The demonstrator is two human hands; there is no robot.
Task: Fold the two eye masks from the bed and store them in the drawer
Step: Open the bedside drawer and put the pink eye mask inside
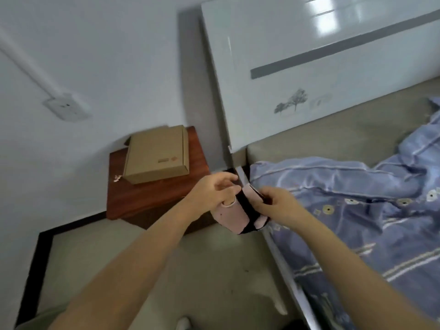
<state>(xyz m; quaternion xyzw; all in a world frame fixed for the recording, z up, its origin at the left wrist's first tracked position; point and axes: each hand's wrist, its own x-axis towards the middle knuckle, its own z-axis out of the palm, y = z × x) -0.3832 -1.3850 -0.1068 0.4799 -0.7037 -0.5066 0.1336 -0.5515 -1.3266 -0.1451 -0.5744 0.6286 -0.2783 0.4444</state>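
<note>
Head view: both hands raised over floor gap between bed (333, 144) and nightstand (152, 198). Left hand (212, 191) pinches upper edge of pink eye mask (232, 216), thumb and lower fingers (228, 203) closed on fabric, upper fingers loosely spread. Right hand (277, 202) grips opposite folded end of same mask, fingers curled tight on it. Black strap or backing shows between pink panels. Second mask: cannot tell. Cardboard box (157, 156) sits on nightstand. Blue patterned quilt (357, 198) rumpled on bed, just beside right hand. Drawer front hidden.
</note>
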